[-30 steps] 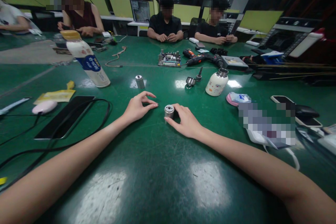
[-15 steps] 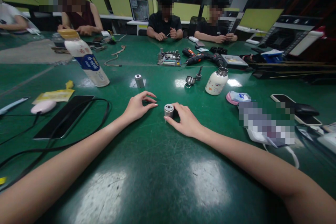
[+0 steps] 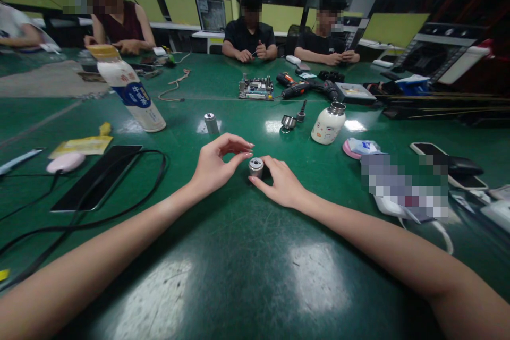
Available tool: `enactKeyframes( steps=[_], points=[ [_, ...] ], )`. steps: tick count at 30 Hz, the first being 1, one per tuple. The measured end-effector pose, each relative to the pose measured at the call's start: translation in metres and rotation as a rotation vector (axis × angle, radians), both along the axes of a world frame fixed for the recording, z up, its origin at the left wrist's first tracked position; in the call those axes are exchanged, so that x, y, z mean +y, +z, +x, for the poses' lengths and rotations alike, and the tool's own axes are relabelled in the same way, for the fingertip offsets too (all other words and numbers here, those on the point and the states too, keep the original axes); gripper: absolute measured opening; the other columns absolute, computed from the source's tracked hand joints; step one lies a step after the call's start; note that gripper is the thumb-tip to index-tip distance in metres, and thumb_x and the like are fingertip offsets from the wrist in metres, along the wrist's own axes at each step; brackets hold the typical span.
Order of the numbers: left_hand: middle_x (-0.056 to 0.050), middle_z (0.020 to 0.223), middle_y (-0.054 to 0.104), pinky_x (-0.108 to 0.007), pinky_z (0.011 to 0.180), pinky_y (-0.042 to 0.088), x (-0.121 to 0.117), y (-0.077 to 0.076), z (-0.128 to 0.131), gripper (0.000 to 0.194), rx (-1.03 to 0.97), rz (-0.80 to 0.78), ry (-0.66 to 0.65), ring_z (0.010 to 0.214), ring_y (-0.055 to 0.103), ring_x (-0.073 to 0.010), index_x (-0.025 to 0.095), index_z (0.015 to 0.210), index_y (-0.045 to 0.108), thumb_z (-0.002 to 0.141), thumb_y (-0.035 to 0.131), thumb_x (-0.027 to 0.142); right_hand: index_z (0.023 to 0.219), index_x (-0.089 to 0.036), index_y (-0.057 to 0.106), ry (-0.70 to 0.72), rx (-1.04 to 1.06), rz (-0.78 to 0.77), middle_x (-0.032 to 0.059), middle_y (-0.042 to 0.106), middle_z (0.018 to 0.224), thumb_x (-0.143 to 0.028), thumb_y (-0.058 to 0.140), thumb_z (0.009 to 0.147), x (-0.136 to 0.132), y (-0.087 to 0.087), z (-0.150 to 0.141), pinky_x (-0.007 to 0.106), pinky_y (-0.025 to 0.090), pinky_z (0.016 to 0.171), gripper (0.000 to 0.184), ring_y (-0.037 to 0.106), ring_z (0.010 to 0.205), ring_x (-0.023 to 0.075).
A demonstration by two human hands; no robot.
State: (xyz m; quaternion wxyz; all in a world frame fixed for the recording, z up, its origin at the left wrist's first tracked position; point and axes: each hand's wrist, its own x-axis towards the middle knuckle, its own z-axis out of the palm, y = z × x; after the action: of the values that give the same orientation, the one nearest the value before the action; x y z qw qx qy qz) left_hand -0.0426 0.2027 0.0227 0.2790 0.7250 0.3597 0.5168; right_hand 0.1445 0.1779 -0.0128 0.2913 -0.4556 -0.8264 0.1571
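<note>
A small metal cylinder (image 3: 255, 166) stands upright on the green table (image 3: 239, 255). My right hand (image 3: 282, 185) wraps its thumb and fingers round the cylinder's right side and grips it. My left hand (image 3: 217, 166) hovers just left of the cylinder, a little above the table. Its thumb and forefinger are curled into a pinch close to the cylinder's top. Whatever lies between those fingertips is too small to make out.
A second metal cylinder (image 3: 210, 122), a white drink bottle (image 3: 131, 95), a small white flask (image 3: 328, 124), metal fittings (image 3: 289, 121), a circuit board (image 3: 256, 88) and a drill (image 3: 297, 88) lie beyond. A black tablet with cable (image 3: 99, 175) is left, phones (image 3: 450, 164) right. Several people sit opposite.
My left hand has lifted off the table and moved right toward the cylinder's top, its pinch kept. My right hand stays on the cylinder.
</note>
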Motion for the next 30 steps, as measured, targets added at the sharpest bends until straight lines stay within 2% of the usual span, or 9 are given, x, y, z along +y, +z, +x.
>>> enactKeyframes(
  steps=[3, 7, 11, 17, 22, 30],
  points=[
    [-0.006, 0.089, 0.075, -0.032, 0.082, 0.058, -0.011, 0.005, 0.007, 0.010, 0.080, 0.053, -0.061, 0.085, 0.072, -0.0190, 0.017, 0.089, 0.069, 0.082, 0.070, 0.025, 0.110, -0.018, 0.053, 0.002, 0.005, -0.005, 0.0098, 0.066, 0.104, -0.038, 0.060, 0.093, 0.000, 0.000, 0.000, 0.039, 0.045, 0.087, 0.027, 0.062, 0.096, 0.0254],
    [-0.003, 0.087, 0.076, -0.028, 0.080, 0.057, -0.016, 0.006, 0.007, 0.006, 0.234, 0.149, -0.023, 0.081, 0.072, -0.0167, 0.019, 0.090, 0.069, 0.085, 0.068, 0.021, 0.111, -0.019, 0.053, 0.003, 0.010, 0.000, 0.0089, 0.066, 0.104, -0.038, 0.060, 0.093, 0.001, -0.001, 0.000, 0.039, 0.045, 0.087, 0.028, 0.062, 0.096, 0.0248],
    [-0.002, 0.089, 0.076, -0.027, 0.081, 0.056, -0.016, 0.006, 0.004, 0.008, 0.344, 0.198, 0.032, 0.084, 0.072, -0.0166, 0.021, 0.092, 0.070, 0.088, 0.063, 0.023, 0.112, -0.019, 0.053, 0.005, 0.011, 0.003, 0.0081, 0.066, 0.103, -0.038, 0.060, 0.093, 0.000, -0.001, 0.000, 0.040, 0.045, 0.088, 0.028, 0.062, 0.096, 0.0246],
    [-0.002, 0.093, 0.077, -0.030, 0.085, 0.055, -0.014, 0.006, 0.000, 0.016, 0.495, 0.211, 0.009, 0.089, 0.071, -0.0182, 0.025, 0.093, 0.071, 0.092, 0.055, 0.024, 0.114, -0.020, 0.053, 0.006, 0.007, -0.003, 0.0074, 0.066, 0.104, -0.039, 0.060, 0.093, 0.000, 0.000, 0.000, 0.040, 0.045, 0.089, 0.029, 0.062, 0.099, 0.0249],
    [-0.001, 0.092, 0.077, -0.029, 0.084, 0.055, -0.014, 0.009, 0.000, 0.014, 0.515, 0.200, -0.008, 0.088, 0.071, -0.0177, 0.024, 0.093, 0.071, 0.091, 0.057, 0.024, 0.114, -0.020, 0.053, 0.011, 0.007, -0.011, 0.0075, 0.066, 0.105, -0.037, 0.060, 0.093, 0.000, 0.001, 0.000, 0.040, 0.045, 0.090, 0.028, 0.062, 0.099, 0.0247],
    [-0.003, 0.098, 0.077, -0.029, 0.085, 0.057, -0.016, 0.008, 0.002, 0.015, 0.368, 0.180, 0.061, 0.088, 0.073, -0.0180, 0.022, 0.100, 0.069, 0.089, 0.064, 0.029, 0.112, -0.017, 0.053, -0.001, 0.007, -0.009, 0.0102, 0.067, 0.105, -0.037, 0.060, 0.093, -0.001, 0.001, -0.001, 0.041, 0.045, 0.089, 0.029, 0.063, 0.098, 0.0255]
  ],
)
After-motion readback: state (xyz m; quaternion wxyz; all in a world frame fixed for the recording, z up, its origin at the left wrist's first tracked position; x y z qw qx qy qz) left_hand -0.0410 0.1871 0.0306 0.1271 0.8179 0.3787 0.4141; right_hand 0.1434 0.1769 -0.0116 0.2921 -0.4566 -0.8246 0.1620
